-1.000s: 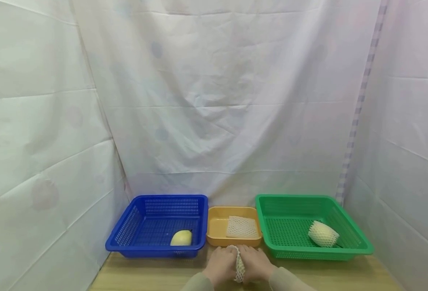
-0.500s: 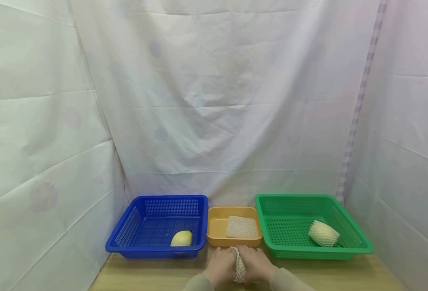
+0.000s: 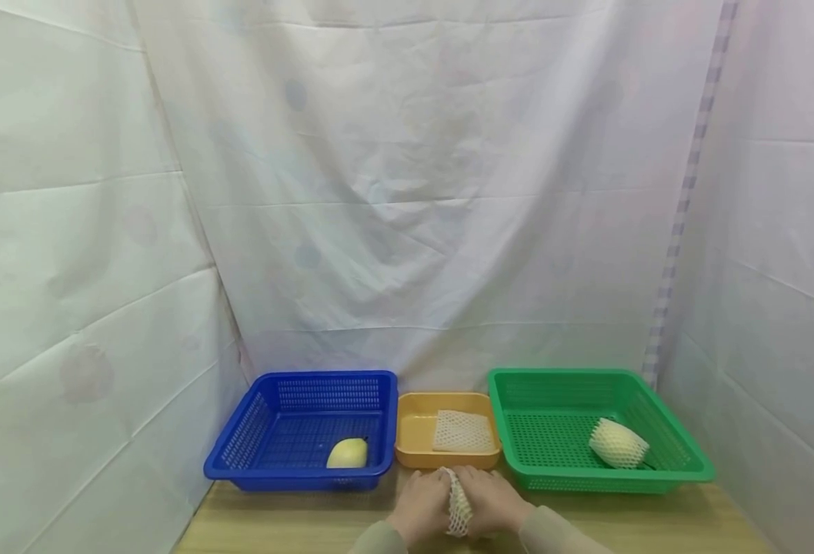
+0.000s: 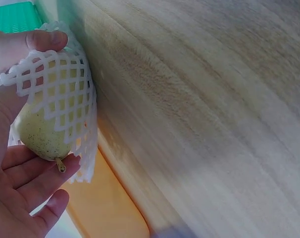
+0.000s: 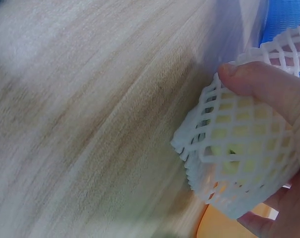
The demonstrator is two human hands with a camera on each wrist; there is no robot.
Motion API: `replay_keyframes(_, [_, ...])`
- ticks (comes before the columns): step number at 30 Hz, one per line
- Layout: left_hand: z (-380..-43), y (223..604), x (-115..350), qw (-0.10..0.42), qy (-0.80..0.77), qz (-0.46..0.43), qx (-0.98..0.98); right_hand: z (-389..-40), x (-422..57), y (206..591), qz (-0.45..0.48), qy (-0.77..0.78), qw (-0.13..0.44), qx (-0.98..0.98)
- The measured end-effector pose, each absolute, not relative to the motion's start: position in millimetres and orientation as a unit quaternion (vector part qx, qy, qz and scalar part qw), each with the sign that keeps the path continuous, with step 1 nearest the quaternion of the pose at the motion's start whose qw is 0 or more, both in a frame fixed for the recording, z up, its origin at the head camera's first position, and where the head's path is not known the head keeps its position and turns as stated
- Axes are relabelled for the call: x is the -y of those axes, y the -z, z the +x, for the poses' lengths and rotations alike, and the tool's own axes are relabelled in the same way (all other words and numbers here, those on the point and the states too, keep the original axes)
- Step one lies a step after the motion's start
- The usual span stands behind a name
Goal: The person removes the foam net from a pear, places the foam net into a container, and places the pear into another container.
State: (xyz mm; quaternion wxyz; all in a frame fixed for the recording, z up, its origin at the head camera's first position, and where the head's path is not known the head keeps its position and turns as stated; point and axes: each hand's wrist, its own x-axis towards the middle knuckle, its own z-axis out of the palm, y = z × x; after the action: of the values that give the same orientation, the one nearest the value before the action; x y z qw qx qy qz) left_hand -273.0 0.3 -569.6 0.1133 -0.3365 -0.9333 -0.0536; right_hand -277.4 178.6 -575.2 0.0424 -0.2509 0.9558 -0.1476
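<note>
A pale yellow-green pear point(image 4: 43, 131) lies partly inside a white foam net point(image 3: 458, 508), held between both hands over the table. My left hand point(image 3: 421, 504) holds the pear and net from the left, its fingers under the stem end, which sticks out bare in the left wrist view. Its thumb passes behind the net's strands there. From the right, my right hand point(image 3: 493, 500) grips the netted pear, thumb point(image 5: 254, 79) pressed on the foam and fingers curled below. The right wrist view shows the pear's other end through the mesh, near the net's loose rim.
Behind the hands stands an orange tray point(image 3: 414, 462) with flat foam nets point(image 3: 462, 432) in it. To its left, a blue basket point(image 3: 296, 483) holds a bare pear point(image 3: 347, 454). A green basket point(image 3: 538, 481) on the right holds a netted pear point(image 3: 616, 445). White cloth hangs around the table point(image 3: 296, 531).
Both hands keep their grip in nearly the same place. The net between them shows slightly wider than before, and the whole head view has shifted a little.
</note>
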Motion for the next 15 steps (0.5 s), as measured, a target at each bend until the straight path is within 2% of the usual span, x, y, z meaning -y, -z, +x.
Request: replay_keyframes(15, [-274.0, 573.3, 3.5, 0.102, 0.049, -0.329, 0.938, -273.9, -181.0, 574.1, -0.260, 0.134, 0.021, -0.956])
